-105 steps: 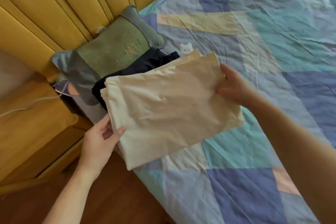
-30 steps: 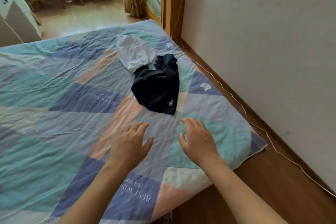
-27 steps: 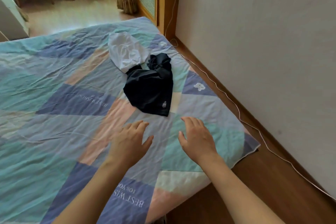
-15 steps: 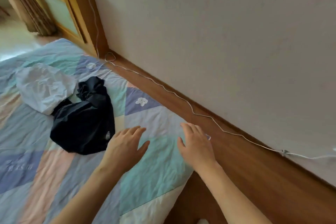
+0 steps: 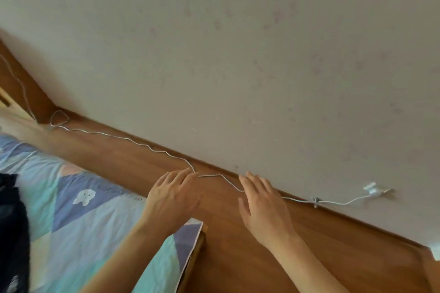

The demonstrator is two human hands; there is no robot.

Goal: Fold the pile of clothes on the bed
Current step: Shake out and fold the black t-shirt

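**Dark garment waits at the bed's edge**

We see only a slice of the dark garment (image 5: 10, 226) at the bed's (image 5: 95, 233) left margin. It looks soft and limp; we'd lift it by hem corners. Our left hand (image 5: 172, 200) and right hand (image 5: 263, 209) hover empty, fingers spread, past the bed's corner.

A home bedroom: a bed (image 5: 95, 228) under a patchwork quilt, wooden floor (image 5: 238, 257), plain wall (image 5: 238, 54), white cable (image 5: 119, 137).
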